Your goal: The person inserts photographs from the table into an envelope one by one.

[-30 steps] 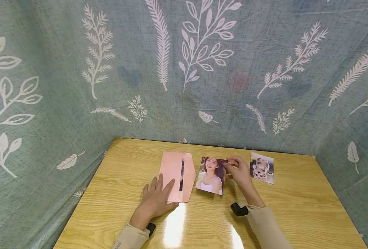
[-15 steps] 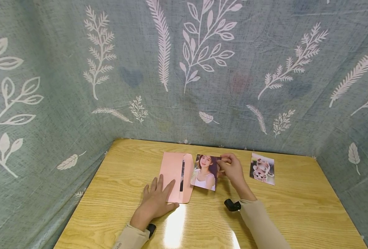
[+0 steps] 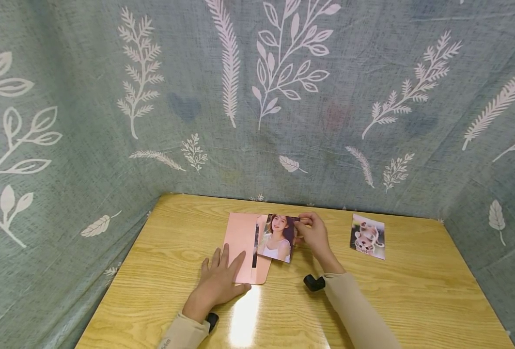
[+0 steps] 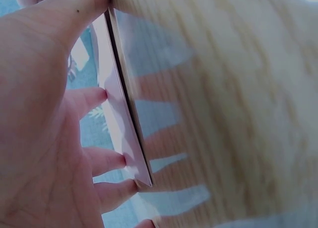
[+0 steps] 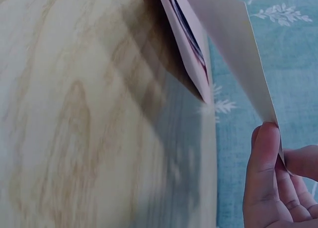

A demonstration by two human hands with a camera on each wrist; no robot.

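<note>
Nearest me, two beige sleeves reach over a glossy wood-grain counter with a bright streak of light on it. The left hand rests, fingers spread wide, on the lower left of a flat pink envelope, whose flap is unfolded to the right. The right hand has a narrow grip, pinching the upper right edge of a portrait photo, raised over the flap. Farther right an animal photo lies on the counter. Behind hangs grey-green cloth printed with white leaves, closing in both sides too. A second ago the portrait photo was beside the envelope; the right hand has brought it leftward, overlapping the flap, while the left hand and envelope stay put.
</note>
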